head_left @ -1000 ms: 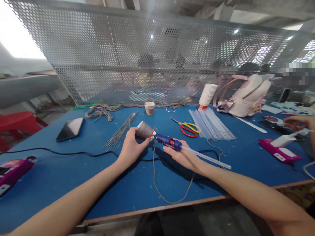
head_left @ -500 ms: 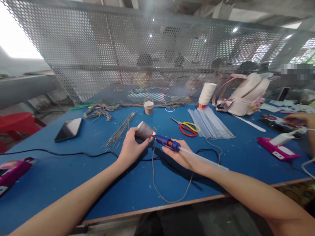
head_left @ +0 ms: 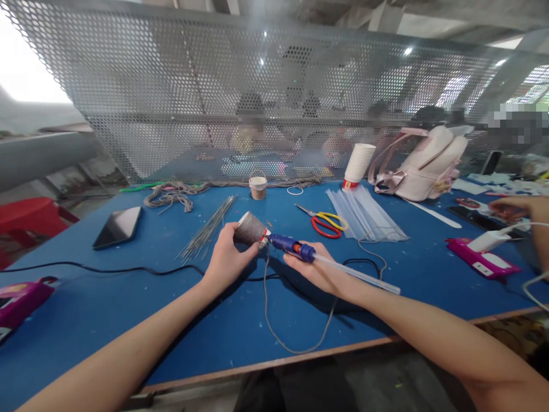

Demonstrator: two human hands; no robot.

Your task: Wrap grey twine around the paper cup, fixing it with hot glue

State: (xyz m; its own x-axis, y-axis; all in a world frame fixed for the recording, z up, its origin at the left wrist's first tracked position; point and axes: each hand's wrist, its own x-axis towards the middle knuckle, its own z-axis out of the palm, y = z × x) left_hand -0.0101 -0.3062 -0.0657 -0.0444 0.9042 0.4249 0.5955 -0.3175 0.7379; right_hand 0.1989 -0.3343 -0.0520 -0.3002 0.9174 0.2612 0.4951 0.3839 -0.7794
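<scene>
My left hand [head_left: 229, 254] is closed around a paper cup [head_left: 249, 229] wrapped in grey cord, tilted on its side above the table. A red band and white rim show at the cup's right end. In my right hand [head_left: 319, 269] is a blue hot glue gun [head_left: 285, 245], its nozzle at that end of the cup. Whether the tip touches is too small to tell. A clear glue stick [head_left: 355, 273] sticks out of the gun's back. Loose grey cord [head_left: 266, 309] hangs from the cup and loops over the table.
Red and yellow scissors [head_left: 328, 223], clear glue sticks [head_left: 366, 214], stacked paper cups [head_left: 359, 163] and a backpack [head_left: 429, 166] lie beyond my right hand. Wires [head_left: 210, 229], a phone [head_left: 118, 227] and a small basket [head_left: 258, 187] stand left and ahead. A co-worker's hand [head_left: 512, 207] is far right.
The view has shifted very slightly. Both hands keep the cup and glue gun in nearly the same position.
</scene>
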